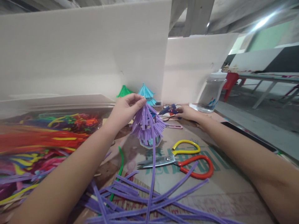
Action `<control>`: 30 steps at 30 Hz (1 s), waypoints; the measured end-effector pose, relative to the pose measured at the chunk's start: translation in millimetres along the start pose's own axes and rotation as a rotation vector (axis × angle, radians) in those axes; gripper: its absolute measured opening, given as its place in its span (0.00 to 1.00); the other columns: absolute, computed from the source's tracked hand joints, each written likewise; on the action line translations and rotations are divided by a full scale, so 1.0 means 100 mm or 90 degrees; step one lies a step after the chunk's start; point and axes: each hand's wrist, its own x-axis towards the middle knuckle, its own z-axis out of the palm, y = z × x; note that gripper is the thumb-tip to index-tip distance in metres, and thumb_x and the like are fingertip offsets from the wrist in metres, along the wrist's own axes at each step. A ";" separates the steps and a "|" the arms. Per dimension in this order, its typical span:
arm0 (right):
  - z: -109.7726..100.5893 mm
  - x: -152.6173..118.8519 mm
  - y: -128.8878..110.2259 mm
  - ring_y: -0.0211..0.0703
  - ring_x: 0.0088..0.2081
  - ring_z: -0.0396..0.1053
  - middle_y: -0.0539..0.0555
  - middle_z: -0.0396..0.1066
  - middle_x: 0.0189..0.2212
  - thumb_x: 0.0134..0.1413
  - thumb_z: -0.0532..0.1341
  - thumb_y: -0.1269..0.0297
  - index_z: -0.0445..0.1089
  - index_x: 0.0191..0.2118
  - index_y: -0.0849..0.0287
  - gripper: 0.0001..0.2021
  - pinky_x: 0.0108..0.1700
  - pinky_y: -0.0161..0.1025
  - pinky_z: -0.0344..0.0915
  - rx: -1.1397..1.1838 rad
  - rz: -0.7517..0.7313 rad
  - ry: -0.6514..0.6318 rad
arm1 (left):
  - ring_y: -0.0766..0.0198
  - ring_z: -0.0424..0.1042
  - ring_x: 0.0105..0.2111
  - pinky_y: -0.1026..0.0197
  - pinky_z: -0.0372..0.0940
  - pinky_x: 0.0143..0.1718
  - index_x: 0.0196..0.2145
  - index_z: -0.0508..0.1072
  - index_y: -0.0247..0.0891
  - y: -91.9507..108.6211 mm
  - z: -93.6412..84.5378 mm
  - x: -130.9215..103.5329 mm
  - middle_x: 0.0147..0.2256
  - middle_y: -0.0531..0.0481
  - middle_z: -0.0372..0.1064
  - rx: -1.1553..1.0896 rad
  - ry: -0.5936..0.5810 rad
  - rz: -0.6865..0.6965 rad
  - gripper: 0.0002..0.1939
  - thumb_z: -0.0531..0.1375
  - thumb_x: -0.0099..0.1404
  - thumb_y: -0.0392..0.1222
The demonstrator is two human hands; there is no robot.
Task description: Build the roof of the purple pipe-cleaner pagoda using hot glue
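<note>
My left hand (130, 107) pinches the top of a purple tiered pipe-cleaner tree (147, 126) at the centre, with one long purple strand hanging down from it. Further right, my right hand (187, 112) is at the handle of a dark blue glue gun (170, 109), its fingers curled against it. Scissors (169, 159) with one yellow and one red handle lie on the cardboard below, their blades pointing left behind the hanging strand. Loose purple pipe cleaners (140, 199) are spread along the near edge.
Green (124, 91) and light blue (144, 90) trees stand behind. Many coloured pipe cleaners (58, 140) lie at left. A clear bottle (210, 93) stands at back right, near a dark flat device (247, 137). White panels (81, 53) rise behind the table.
</note>
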 end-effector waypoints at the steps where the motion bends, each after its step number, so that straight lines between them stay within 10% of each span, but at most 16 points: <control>1: -0.09 -0.01 0.00 0.48 0.36 0.74 0.53 0.79 0.32 0.46 0.69 0.67 0.79 0.36 0.57 0.08 0.40 0.38 0.65 -0.026 0.005 -0.017 | 0.65 0.71 0.32 0.63 0.64 0.36 0.37 0.75 0.36 -0.01 0.00 0.01 0.35 0.49 0.75 0.004 -0.002 0.003 0.18 0.63 0.63 0.56; 8: -0.76 -0.41 -0.37 0.52 0.35 0.71 0.59 0.76 0.31 0.55 0.64 0.61 0.77 0.32 0.56 0.06 0.37 0.42 0.59 -0.164 0.008 0.084 | 0.62 0.73 0.39 0.60 0.65 0.42 0.41 0.77 0.37 -0.08 0.02 0.02 0.42 0.47 0.77 0.014 -0.011 0.030 0.16 0.62 0.65 0.53; 17: -0.46 -1.29 -1.44 0.43 0.33 0.64 0.55 0.72 0.35 0.66 0.52 0.73 0.68 0.56 0.56 0.17 0.34 0.39 0.57 -0.235 -0.738 0.102 | 0.61 0.73 0.43 0.59 0.65 0.47 0.44 0.74 0.36 -0.05 0.06 0.00 0.44 0.47 0.76 0.005 -0.034 0.039 0.13 0.59 0.68 0.48; 30: -0.43 -1.31 -1.42 0.45 0.35 0.63 0.56 0.71 0.34 0.63 0.51 0.79 0.72 0.46 0.62 0.14 0.36 0.42 0.59 -0.296 -0.723 0.073 | 0.61 0.72 0.43 0.60 0.65 0.46 0.43 0.72 0.37 -0.07 0.07 0.00 0.43 0.48 0.74 0.005 -0.041 0.045 0.12 0.57 0.68 0.46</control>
